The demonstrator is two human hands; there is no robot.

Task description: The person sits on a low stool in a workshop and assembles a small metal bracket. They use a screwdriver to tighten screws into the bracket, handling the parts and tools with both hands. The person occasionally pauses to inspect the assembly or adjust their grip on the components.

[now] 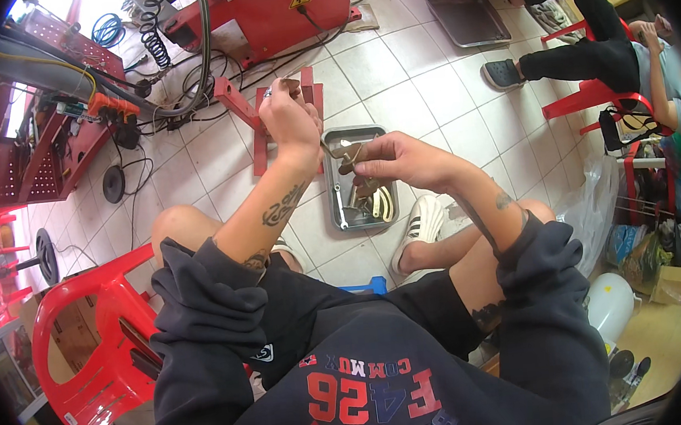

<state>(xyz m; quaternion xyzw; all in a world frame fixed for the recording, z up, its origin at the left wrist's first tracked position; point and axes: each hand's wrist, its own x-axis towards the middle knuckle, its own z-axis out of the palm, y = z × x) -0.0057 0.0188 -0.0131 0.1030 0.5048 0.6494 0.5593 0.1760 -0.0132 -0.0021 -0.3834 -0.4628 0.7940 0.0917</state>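
My left hand (290,118) is raised in front of a red metal stand, its fingers curled closed. A bit of brown shows at its far side, but the fingers hide most of what it grips. My right hand (409,160) pinches a rusty brown metal part (347,154) between thumb and fingers, just over a grey tray (364,224). Inside that tray, on the floor between my feet, lie a silver wrench (340,206) and pale curved pieces (383,204). Other brown metal near the right fingertips is partly covered by them.
The red stand (260,151) rises beyond the tray, before a red machine (279,15) with hoses and cables. A red chair (51,335) is at my left. At the right sits another person (598,60); a dark flat tray (469,19) lies on the tiles.
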